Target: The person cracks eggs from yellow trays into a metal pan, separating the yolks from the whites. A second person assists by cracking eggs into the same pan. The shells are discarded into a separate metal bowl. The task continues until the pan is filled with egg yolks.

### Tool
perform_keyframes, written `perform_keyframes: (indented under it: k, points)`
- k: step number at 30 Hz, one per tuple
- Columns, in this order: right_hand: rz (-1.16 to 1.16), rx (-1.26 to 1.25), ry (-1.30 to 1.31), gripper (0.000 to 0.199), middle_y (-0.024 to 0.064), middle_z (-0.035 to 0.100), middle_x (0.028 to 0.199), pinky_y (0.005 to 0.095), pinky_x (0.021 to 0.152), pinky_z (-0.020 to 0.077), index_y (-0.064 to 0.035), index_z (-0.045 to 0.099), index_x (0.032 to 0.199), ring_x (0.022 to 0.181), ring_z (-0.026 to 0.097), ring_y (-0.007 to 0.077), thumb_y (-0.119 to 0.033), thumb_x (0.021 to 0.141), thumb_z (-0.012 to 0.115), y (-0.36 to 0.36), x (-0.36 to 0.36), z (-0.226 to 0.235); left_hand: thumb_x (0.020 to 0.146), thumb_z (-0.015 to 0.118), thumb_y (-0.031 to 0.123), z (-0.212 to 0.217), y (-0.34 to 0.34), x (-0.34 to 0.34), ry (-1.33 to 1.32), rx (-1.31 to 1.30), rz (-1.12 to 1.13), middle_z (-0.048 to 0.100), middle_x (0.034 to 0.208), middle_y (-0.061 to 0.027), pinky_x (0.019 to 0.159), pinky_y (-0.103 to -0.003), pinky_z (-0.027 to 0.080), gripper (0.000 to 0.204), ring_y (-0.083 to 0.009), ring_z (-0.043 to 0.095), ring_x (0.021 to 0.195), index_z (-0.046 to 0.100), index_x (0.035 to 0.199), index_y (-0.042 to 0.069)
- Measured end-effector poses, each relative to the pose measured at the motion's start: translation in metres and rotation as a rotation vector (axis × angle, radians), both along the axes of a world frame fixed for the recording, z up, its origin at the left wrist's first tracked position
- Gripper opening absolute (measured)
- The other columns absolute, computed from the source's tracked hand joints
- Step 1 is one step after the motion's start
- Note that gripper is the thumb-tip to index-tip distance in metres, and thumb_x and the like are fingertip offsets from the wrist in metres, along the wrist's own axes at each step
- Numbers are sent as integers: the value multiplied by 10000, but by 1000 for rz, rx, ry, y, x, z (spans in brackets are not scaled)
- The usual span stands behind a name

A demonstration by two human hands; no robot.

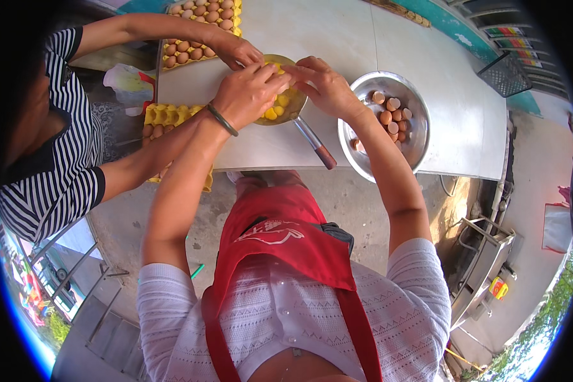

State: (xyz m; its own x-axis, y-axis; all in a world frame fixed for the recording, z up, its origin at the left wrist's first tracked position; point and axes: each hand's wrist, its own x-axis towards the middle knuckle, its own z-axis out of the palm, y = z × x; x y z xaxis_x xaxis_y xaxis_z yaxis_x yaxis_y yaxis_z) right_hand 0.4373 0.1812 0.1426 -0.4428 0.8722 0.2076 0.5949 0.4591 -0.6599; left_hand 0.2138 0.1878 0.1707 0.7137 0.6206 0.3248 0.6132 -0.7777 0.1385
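Note:
Both my hands meet above a metal pan on the table. Egg yolks lie in it. My left hand has a dark bangle at the wrist, and its fingers are bent together over the pan. Facing it, my right hand has its fingertips drawn close to those of the left. What they hold, if anything, is hidden by the fingers. The pan's handle points toward me. Right of it stands a steel bowl with several brown eggshells.
A co-worker in a striped shirt reaches in from the left, one hand beside the pan. Yellow egg trays with brown eggs stand at the far left; another tray is nearer. A black mesh basket stands at the table's right end.

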Motion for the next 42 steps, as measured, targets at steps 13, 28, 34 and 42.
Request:
perform_keyframes:
  k: [13, 28, 34, 42]
  points:
    - [-346, -636, 739, 434, 102, 615, 1262, 324, 911, 518, -44, 520, 1385, 1119, 601, 180, -75, 955, 571, -57, 63, -57, 779, 729, 179, -51, -31, 99, -313, -397, 144, 636, 1062, -57, 756, -393, 549, 541, -271, 654, 923, 571, 1297, 178]
    - [-436, -194, 156, 215, 143, 665, 1020, 389, 799, 523, -39, 670, 1057, 929, 648, 323, -91, 849, 668, -121, -95, -112, 866, 769, 239, -139, -229, -100, -1211, -1296, 887, 614, 746, 25, 482, -185, 402, 241, -63, 584, 592, 620, 948, 68]
    - [292, 76, -225, 310, 101, 594, 1052, 402, 837, 505, -67, 640, 1070, 1007, 571, 296, -186, 790, 698, -151, -352, -149, 852, 705, 125, -156, -356, -251, -1310, -1072, 1209, 627, 949, -18, 576, -211, 451, 335, -90, 619, 730, 567, 1154, 85]
    - [165, 201, -697, 186, 138, 606, 1007, 462, 916, 389, -55, 618, 996, 973, 546, 287, -158, 865, 536, -174, -440, -190, 809, 670, 9, -145, -413, -304, -1389, -993, 1324, 577, 995, -52, 590, -232, 471, 454, -99, 563, 766, 518, 1232, 79]
